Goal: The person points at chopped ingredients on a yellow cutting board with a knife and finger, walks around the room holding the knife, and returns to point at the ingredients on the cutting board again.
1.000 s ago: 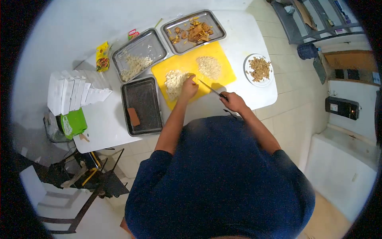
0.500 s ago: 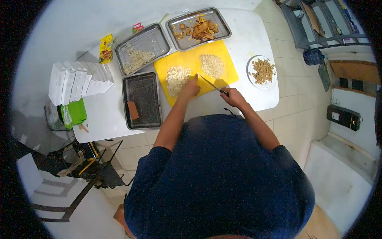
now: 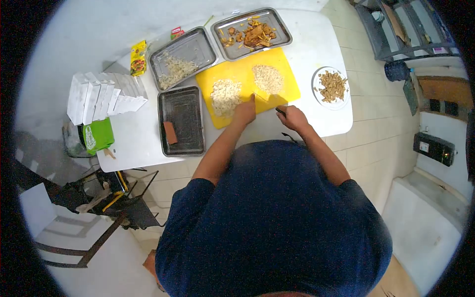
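On the yellow cutting board [image 3: 247, 80], two heaps of finely chopped pale food lie side by side, a coarser left heap [image 3: 226, 96] and a finer right heap [image 3: 268, 79]. My left hand [image 3: 245, 113] is at the board's near edge, beside the left heap, with its index finger stretched toward the knife tip; its other fingers are hard to make out. My right hand [image 3: 293, 119] is closed around the black handle of a knife [image 3: 280, 110]. The thin blade points up and left across the board toward my left fingertip and is barely visible.
Left of the board are a dark tray [image 3: 180, 141] with a reddish-brown block and a metal tray [image 3: 205, 49] with pale shreds. Behind is a tray of browned pieces [image 3: 287, 42]. A white plate [image 3: 316, 98] of brown bits stands right; white boxes [image 3: 81, 99] stand far left.
The whole view has shifted slightly, with the table appearing a little to the right. The knife blade shows less clearly, and my left index finger still points near its tip.
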Motion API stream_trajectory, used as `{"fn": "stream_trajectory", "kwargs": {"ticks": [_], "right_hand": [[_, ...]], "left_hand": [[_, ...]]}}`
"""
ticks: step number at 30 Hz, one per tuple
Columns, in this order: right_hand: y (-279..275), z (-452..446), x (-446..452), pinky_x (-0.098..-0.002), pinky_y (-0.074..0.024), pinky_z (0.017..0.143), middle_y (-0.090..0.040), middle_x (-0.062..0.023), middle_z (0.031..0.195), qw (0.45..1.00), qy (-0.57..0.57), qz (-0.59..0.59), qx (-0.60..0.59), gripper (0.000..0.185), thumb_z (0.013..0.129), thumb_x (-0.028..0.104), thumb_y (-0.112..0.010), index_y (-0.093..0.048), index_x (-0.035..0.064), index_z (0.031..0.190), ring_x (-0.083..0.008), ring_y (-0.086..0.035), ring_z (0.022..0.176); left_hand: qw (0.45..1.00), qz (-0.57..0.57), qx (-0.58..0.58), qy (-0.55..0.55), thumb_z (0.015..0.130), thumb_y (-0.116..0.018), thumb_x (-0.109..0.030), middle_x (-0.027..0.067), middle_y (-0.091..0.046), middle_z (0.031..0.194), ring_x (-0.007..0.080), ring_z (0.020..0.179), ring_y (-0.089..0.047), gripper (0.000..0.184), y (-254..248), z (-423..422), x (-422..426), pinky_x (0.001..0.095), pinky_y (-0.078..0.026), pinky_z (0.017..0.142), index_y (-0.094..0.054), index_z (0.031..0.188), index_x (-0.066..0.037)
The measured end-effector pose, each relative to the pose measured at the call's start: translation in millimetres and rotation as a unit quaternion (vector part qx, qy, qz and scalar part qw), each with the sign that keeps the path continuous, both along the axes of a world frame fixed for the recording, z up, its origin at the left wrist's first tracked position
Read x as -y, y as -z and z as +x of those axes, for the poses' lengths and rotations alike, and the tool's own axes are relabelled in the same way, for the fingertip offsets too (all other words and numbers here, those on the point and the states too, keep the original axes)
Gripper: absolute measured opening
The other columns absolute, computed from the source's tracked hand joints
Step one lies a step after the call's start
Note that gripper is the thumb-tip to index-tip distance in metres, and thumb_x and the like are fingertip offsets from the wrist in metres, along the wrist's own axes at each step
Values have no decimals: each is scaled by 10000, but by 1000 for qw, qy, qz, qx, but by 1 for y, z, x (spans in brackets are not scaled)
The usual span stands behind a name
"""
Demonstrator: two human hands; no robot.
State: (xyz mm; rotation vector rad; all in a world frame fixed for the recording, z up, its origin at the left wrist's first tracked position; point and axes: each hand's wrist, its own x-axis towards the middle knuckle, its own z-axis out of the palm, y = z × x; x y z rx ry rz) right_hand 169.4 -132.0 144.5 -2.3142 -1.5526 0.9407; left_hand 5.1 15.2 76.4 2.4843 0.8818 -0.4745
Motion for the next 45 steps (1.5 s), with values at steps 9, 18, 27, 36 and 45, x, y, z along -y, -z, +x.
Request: {"fn": "stream_trajectory", "kwargs": {"ticks": [9,18,27,36,45], "right_hand": [[4,-4,-17,-473,-517,809,-683,-206,974,999,31,-31,-11,319,879,244,-587,-666,69,1134,-385,-652,899],[31,-11,-15,-464,-516,836,-677,-214,1019,998,44,-22,-37,327,890,220,-564,-650,57,1160,-394,-647,925],[34,-17,0,-465,-509,856,-661,-238,1050,996,59,18,-63,343,895,211,-553,-629,26,1174,-411,-636,956],[55,-24,7,-514,-513,819,-665,-242,974,993,76,64,-61,306,895,215,-548,-627,73,1155,-425,-640,897],[48,-27,9,-452,-509,862,-655,-241,1081,994,55,68,-67,356,912,201,-552,-617,26,1215,-409,-636,970]], "left_hand": [[999,27,-22,13,816,-519,-83,203,-687,827,347,743,-694,659,-2,6,3,449,-553,663,-330,1436,34],[1000,14,-24,10,807,-537,-135,190,-695,833,327,748,-696,761,8,4,4,433,-550,673,-237,1488,21],[998,-28,-54,-3,819,-520,-177,214,-696,934,343,814,-693,860,3,-6,7,458,-543,731,-64,1536,-45],[995,-65,-82,-3,830,-525,-210,244,-679,1004,362,878,-684,901,-3,-5,3,463,-535,784,13,1542,-85],[990,-114,-69,-34,820,-516,-204,291,-648,1060,403,950,-656,922,4,-10,6,468,-516,847,51,1541,-105]]}}
